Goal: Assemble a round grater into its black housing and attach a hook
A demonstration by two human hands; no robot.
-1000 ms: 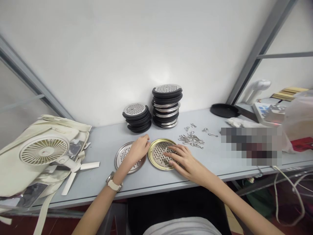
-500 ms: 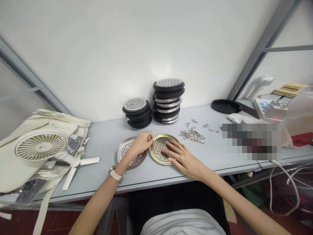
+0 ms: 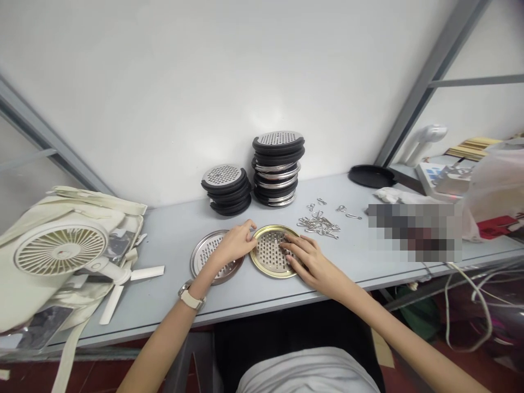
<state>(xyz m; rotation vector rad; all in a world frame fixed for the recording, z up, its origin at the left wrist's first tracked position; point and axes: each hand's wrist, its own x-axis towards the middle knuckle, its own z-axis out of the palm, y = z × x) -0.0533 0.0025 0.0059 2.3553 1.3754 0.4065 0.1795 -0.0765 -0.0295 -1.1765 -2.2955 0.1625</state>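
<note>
Small assembly workshop, piecework bench. Grey bench [image 3: 172, 240] against plain white wall, metal frame struts either side. Behind bench centre: two stacks of black-rimmed perforated discs [image 3: 279, 168], identical parts in batches. Right of stacks: loose pile of small metal clips [image 3: 320, 224], black round lid [image 3: 371, 176] further right. In front of stacks: gold perforated disc [image 3: 271, 252] beside silver perforated disc [image 3: 208, 257]. Far left of stacks: cream desk fan [image 3: 61, 250] on cloth bag. Cables hang below bench at right.

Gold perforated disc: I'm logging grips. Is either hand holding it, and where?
Left hand pinches the gold disc's left rim; right hand lies flat on its right side.
</note>
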